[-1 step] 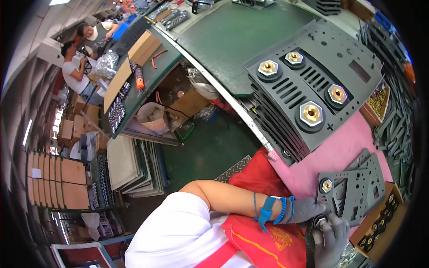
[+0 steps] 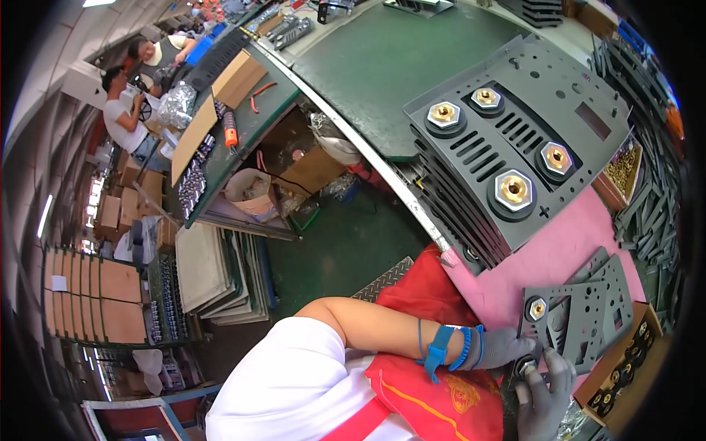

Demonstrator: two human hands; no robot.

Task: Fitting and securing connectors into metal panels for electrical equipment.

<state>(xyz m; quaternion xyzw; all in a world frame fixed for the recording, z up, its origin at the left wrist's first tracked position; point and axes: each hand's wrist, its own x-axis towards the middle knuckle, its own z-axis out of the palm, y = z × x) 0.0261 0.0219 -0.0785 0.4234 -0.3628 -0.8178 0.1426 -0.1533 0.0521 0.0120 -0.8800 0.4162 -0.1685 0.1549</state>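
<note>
A dark grey metal panel (image 2: pixel 581 309) with cutouts lies at the lower right on pink cloth. My left hand (image 2: pixel 501 348), in a grey glove, holds the panel's left edge between closed fingers. One round black socket with a hex nut and brass centre (image 2: pixel 538 309) sits in the panel's upper corner. Below it, a second black socket with a hex nut (image 2: pixel 525 366) is at the panel's near corner. My gloved right hand (image 2: pixel 546 400) has its fingers curled with their tips at that nut; part of the grip is hidden.
A stack of grey panels (image 2: pixel 471 195), the top one carrying several brass-centred sockets, stands on the pink cloth (image 2: pixel 507 287). A cardboard box (image 2: pixel 641 312) of sockets is at the right, beyond it a box of brass parts (image 2: pixel 625 169). Two people sit far left.
My right hand's fingers have shifted slightly around the lower nut, with more of the nut showing. The left hand and the panel have stayed almost where they were.
</note>
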